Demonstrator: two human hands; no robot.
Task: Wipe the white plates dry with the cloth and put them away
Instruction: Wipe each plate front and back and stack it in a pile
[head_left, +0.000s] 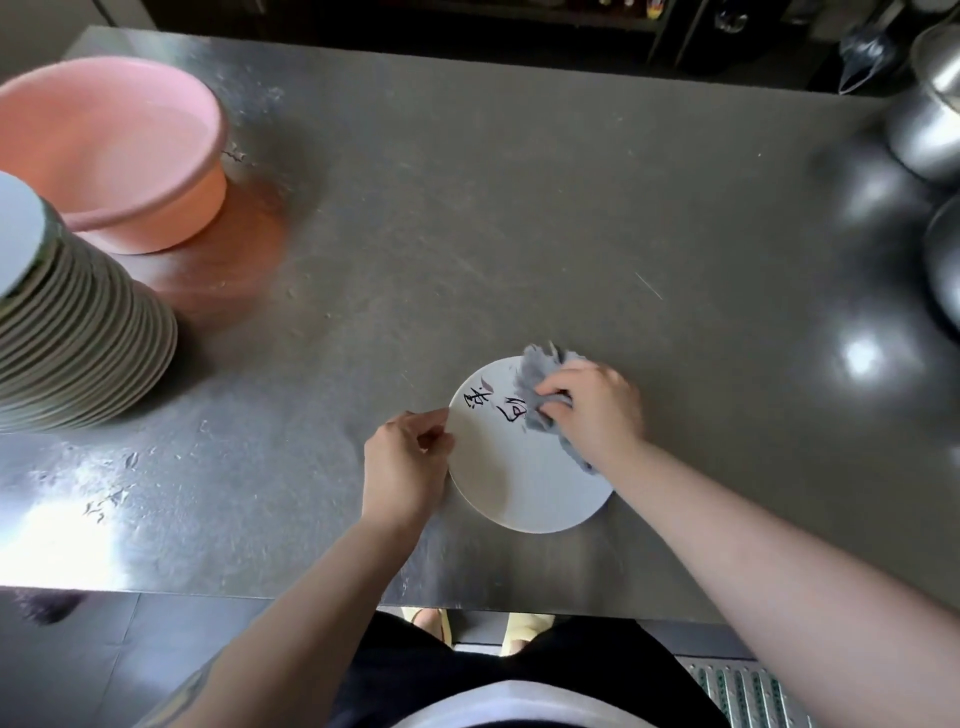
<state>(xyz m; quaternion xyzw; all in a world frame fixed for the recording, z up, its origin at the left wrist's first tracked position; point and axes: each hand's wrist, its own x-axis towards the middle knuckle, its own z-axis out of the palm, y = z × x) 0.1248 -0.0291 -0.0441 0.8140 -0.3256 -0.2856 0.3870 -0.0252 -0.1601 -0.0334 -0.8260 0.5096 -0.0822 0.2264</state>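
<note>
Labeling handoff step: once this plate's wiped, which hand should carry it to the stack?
Left, probably. The left hand already pinches the plate at its left rim and is nearer the plate stack at far left. The right hand is occupied gripping the cloth.

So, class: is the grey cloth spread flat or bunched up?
Bunched up. The cloth is crumpled under the right hand, pressed on the plate.

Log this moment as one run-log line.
step: wiping | left hand: pinches plate rim | right hand: presses cloth on plate | stack: left
</note>
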